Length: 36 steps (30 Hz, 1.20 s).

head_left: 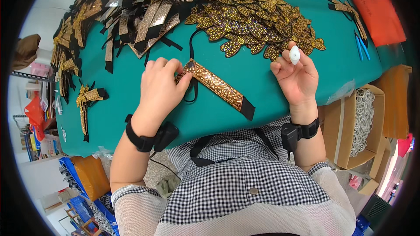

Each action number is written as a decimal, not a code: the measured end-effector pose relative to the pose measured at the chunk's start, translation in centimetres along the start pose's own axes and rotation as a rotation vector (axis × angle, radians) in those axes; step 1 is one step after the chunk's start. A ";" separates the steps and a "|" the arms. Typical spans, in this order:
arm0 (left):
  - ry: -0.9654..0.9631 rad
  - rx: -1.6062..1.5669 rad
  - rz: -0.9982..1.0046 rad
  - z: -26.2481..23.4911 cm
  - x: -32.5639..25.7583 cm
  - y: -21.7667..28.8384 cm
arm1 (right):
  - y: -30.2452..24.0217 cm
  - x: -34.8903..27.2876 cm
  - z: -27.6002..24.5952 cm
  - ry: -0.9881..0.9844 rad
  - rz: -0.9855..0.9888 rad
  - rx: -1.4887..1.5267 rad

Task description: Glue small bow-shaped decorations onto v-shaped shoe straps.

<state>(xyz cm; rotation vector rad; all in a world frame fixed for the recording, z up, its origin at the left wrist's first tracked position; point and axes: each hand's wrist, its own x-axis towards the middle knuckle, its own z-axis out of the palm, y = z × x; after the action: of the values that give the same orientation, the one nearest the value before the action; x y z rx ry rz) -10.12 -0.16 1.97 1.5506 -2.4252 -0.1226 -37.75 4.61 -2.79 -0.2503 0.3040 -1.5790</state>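
- Your left hand lies palm-down on the teal table, fingers curled together; thumb and fingertips pinch the upper end of a gold beaded strap.
- The strap lies flat on the table just in front of your chest, running diagonally from your left fingertips down toward your right. It has a black end at the lower tip, and a thin black cord runs away from its upper end toward the piles.
- Your right hand is lifted off the strap, palm turned up, well to the right of it. The fingers are loosely curled and hold a small white oval object at the fingertips; you cannot tell what the object is.
- Both wrists carry black bands.
- Behind the right hand: a heap of gold beaded leaf-shaped pieces, its near edge just beside your fingertips.
- Behind the left hand: a large pile of gold-and-black straps, spreading along the far-left edge of the table.
- One separate gold-and-black piece lies alone near the left table edge, well apart from your left hand.
- Far right of the table: a blue tool and an orange sheet.
- Right of the table, lower: an open cardboard box with pale chain-like stock inside.
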 end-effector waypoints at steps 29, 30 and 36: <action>0.006 -0.122 0.533 1.6 9.7 3.2 | -0.2 0.4 0.0 0.047 -0.082 -0.015; -0.041 -0.117 0.585 2.1 9.7 3.5 | -0.3 0.4 0.1 0.055 -0.073 -0.007; -0.110 0.062 0.725 2.7 9.4 5.4 | -0.1 0.5 -0.1 0.057 -0.093 -0.053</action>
<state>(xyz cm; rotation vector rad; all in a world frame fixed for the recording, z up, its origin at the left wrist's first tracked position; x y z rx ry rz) -19.32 -6.51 2.07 0.6110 -2.9284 0.0103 -37.92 4.13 -2.89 -0.2638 0.3837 -1.6731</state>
